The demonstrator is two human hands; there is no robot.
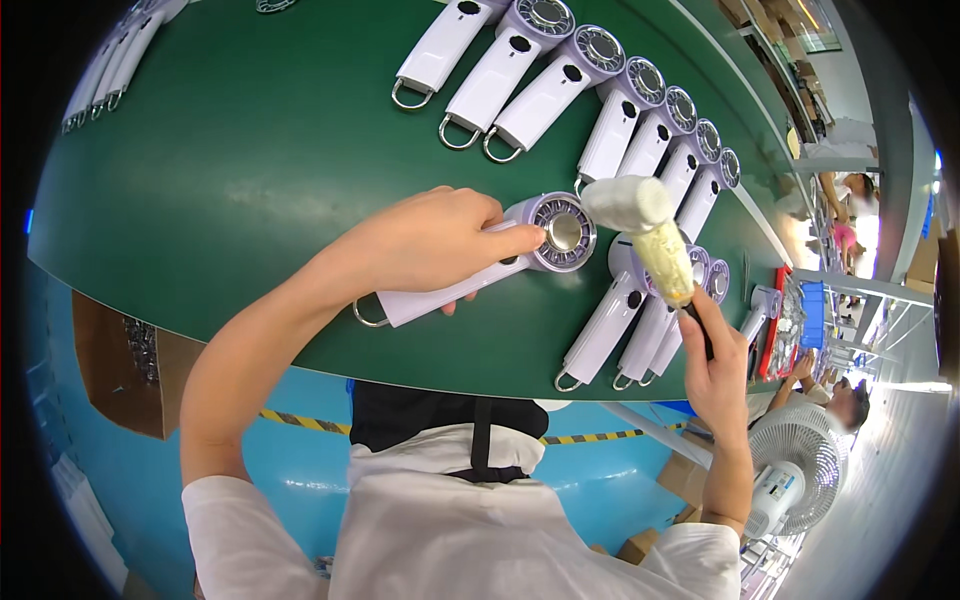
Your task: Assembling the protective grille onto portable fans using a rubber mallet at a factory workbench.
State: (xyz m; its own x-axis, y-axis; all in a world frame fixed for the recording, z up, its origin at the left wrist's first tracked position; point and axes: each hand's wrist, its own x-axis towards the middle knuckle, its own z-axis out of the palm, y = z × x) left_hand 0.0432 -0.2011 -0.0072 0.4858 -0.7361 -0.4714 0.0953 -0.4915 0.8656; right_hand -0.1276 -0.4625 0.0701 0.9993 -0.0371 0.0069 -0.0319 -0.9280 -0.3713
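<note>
On the green table a handheld fan (440, 294) lies aslant, its round grille head to the right and its metal loop to the left. My left hand (440, 240) is closed round its white body near the neck, the thumb resting at the edge of the silver centre disc. Up in my right hand (716, 365) is a mallet (655, 240) with a white padded head and a yellowish wrapped handle. Its head hangs just right of the fan's grille, apart from it. The mallet hides parts of the fans behind it.
Several finished-looking white fans (537, 107) lie in a slanting row across the back. More fans (606, 340) lie right of my work, others (115, 60) at far left. A red tray (782, 325) and blue bin (812, 312) stand at right, with a pedestal fan (800, 465) and people beyond.
</note>
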